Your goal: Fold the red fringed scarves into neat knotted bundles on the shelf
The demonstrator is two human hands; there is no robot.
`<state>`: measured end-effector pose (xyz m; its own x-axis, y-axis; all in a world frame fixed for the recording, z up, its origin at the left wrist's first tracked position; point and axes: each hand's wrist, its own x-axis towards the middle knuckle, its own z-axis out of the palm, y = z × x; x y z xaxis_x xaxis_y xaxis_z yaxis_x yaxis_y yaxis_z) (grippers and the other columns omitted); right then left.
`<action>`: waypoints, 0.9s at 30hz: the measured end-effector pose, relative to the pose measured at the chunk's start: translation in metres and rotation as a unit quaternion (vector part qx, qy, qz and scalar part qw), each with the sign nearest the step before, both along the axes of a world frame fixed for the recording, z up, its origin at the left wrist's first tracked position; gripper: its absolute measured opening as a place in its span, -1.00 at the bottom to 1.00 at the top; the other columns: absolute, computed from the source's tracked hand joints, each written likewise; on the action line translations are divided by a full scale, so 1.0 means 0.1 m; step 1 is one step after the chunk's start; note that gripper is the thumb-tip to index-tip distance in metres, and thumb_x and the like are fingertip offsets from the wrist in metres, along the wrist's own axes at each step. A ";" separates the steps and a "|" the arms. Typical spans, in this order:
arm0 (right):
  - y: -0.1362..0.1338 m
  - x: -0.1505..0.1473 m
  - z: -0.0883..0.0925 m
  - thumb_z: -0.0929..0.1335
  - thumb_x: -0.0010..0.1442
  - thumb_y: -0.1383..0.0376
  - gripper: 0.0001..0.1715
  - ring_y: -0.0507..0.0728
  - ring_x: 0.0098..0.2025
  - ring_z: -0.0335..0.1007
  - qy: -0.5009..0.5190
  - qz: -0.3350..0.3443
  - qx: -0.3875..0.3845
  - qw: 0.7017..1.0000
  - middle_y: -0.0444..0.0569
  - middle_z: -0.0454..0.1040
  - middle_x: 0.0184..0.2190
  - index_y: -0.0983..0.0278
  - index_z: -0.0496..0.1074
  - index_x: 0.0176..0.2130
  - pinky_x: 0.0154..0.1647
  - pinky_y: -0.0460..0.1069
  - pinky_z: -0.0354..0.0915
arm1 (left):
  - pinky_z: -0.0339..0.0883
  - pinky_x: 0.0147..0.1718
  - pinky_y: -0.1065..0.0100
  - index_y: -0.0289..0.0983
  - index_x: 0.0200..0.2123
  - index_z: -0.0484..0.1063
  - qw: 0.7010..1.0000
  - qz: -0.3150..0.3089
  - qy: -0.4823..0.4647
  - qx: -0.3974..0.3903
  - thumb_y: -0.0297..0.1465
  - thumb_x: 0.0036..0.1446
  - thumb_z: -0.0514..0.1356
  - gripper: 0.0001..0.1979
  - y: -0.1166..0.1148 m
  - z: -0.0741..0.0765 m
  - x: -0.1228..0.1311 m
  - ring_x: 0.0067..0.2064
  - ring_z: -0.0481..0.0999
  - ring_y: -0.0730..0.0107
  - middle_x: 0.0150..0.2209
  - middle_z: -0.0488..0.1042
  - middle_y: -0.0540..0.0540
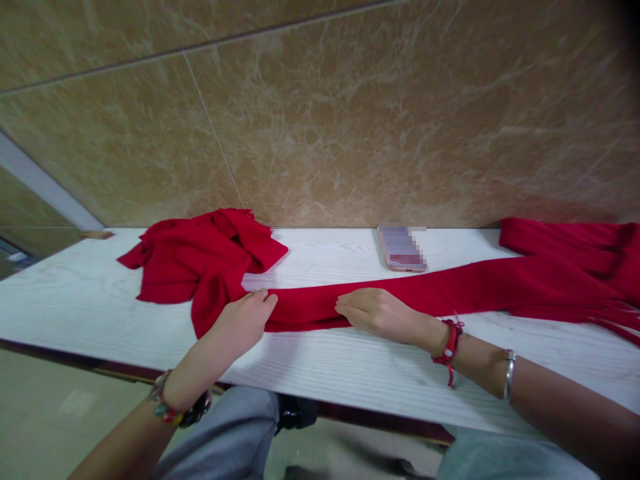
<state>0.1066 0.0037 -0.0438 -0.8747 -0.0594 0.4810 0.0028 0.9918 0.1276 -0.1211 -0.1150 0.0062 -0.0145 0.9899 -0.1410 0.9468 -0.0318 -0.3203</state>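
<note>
A long red scarf (450, 287) stretches across a white wood-grain table (350, 367), bunched in a heap at the left (200, 260) and folded at the far right. My left hand (245, 320) pinches the scarf's near edge beside the heap, fingers closed on the cloth. My right hand (375, 312) rests on the scarf's middle, its fingers curled over the cloth and pressing it down. A red cord bracelet and a silver bangle circle my right wrist; a beaded bracelet circles my left.
A pink phone (401, 248) lies on the table just behind the scarf, against the brown marble wall (350, 120). The table's near edge runs above my grey-trousered knees. Fringe hangs at the scarf's right end.
</note>
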 end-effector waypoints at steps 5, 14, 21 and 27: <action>0.03 0.02 0.00 0.16 0.23 0.40 -0.72 0.09 -0.19 0.39 -0.010 0.038 0.004 0.999 0.09 0.48 -0.23 0.38 0.42 -0.26 -0.16 0.00 0.34 | 0.31 -0.13 0.26 -0.32 -0.14 0.32 0.999 -0.013 -0.031 -0.040 -0.70 0.00 -0.09 -0.60 -0.02 -0.02 0.01 -0.06 0.38 0.24 -0.11 0.38 -0.21; 0.02 -0.01 -0.02 0.17 0.22 0.24 -0.59 0.12 0.10 0.16 -0.094 0.004 -0.115 0.989 0.06 0.36 0.00 0.37 0.32 0.00 0.10 0.05 0.13 | 0.23 -0.04 0.27 -0.35 -0.15 0.35 0.993 -0.061 -0.082 -0.066 -0.66 0.03 -0.10 -0.63 -0.04 -0.02 0.04 -0.02 0.34 0.26 -0.12 0.39 -0.20; -0.03 0.00 -0.07 0.07 0.22 0.00 -0.26 0.21 0.27 -0.31 -0.184 -0.072 -0.176 0.964 0.13 -0.09 0.23 0.37 -0.11 0.23 0.21 0.24 -0.28 | -0.06 0.12 0.04 -0.37 0.17 0.02 0.988 -0.055 -0.143 -0.008 -0.31 0.22 -0.18 -0.53 0.23 -0.27 0.44 0.24 -0.11 0.11 0.24 -0.07 -0.23; 0.02 0.16 -0.01 0.04 0.19 -0.07 -0.19 0.22 0.26 -0.32 -0.224 -0.117 -0.192 0.948 0.15 -0.14 0.24 0.38 -0.12 0.23 0.22 0.21 -0.24 | -0.23 0.12 -0.09 -0.30 0.24 -0.27 0.979 -0.022 -0.178 -0.092 -0.21 0.21 -0.24 -0.42 0.24 -0.34 0.39 0.26 -0.37 0.12 0.27 -0.33 -0.12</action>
<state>0.1224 0.0052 -0.0444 -0.9640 0.2659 0.0045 0.2595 0.9442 -0.2028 -0.0825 -0.0909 -0.0275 0.1111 0.9460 -0.3045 0.9937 -0.1020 0.0456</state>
